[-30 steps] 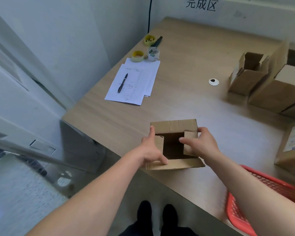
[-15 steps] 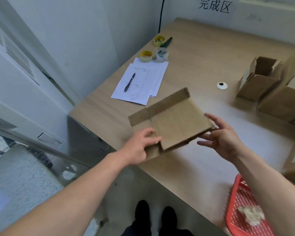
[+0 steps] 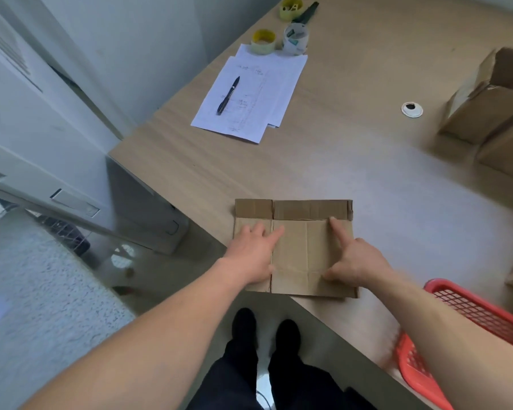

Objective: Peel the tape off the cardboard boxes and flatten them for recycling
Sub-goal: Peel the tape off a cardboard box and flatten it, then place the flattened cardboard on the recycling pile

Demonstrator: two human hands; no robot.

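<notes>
Box squashed flat at the near edge of the worktop (image 3: 353,161)

Flattened cardboard box (image 3: 301,253) lies flat, both hands pressing it down: left hand (image 3: 253,255) with fingers spread on its left part, right hand (image 3: 357,261) with index finger straight and thumb on the card. Papers (image 3: 261,93) with a pen (image 3: 228,95) sit further back, red basket (image 3: 468,315) off to the right.

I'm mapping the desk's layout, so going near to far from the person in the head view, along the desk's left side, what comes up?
Flattened box under both hands → papers with pen → yellow tape roll → farther yellow roll.
</notes>
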